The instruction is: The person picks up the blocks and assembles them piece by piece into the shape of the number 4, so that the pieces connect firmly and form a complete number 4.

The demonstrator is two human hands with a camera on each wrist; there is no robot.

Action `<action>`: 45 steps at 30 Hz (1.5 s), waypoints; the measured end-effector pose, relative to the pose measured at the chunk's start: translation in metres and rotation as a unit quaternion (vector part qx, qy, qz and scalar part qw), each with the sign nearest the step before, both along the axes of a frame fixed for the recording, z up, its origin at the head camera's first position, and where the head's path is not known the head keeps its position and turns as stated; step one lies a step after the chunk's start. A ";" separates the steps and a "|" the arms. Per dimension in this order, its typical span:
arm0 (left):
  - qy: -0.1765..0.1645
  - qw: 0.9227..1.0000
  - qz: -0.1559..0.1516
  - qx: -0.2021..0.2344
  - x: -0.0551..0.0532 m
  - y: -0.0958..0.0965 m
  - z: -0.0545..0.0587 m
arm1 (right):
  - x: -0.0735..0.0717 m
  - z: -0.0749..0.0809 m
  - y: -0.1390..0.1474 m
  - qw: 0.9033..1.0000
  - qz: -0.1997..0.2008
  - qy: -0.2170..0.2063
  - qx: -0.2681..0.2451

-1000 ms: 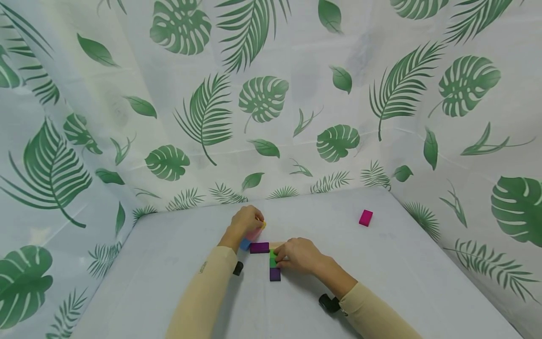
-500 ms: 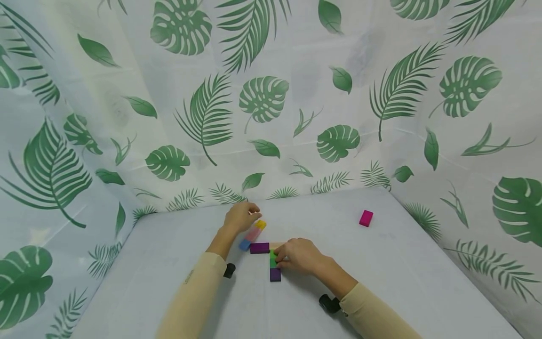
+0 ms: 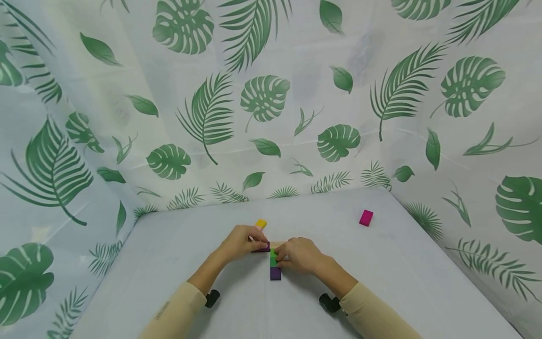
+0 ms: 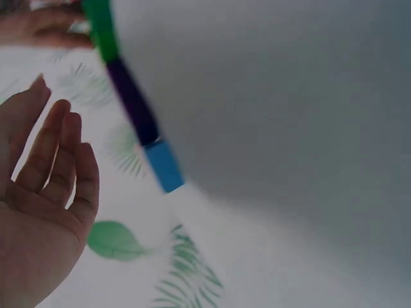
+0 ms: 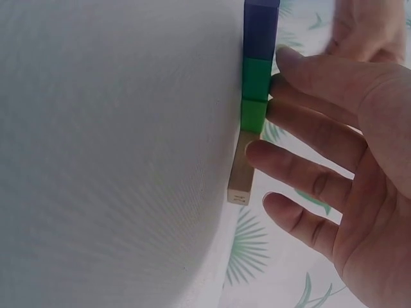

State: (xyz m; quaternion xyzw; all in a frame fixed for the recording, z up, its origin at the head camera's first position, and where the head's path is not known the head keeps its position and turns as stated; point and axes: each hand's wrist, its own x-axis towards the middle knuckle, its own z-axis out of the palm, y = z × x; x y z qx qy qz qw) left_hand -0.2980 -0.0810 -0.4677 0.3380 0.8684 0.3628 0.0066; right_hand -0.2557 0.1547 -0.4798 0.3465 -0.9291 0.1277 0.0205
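Observation:
Small coloured blocks form a bent line on the white table. A dark purple block, a teal block, a light green block and a beige block make up the right part. My right hand rests its extended fingertips along their right side. Over the purple block on the left is my left hand, thumb and fingertips at its right end; in the left wrist view the fingers look loosely extended, apart from the blocks. A blue block adjoins the purple one. Behind the left hand, a yellow block shows.
A magenta block lies alone at the back right of the table. Leaf-printed curtains stand behind and beside the table. Dark wrist cameras are strapped below each sleeve.
My left hand has left the yellow block, lifted to the left, then come down and nearer to the purple block. The right hand has stayed in place beside the green blocks.

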 end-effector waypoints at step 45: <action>0.095 0.980 -0.018 -0.172 0.037 0.016 -0.021 | -0.021 0.012 0.038 0.988 -0.093 -0.007 -0.120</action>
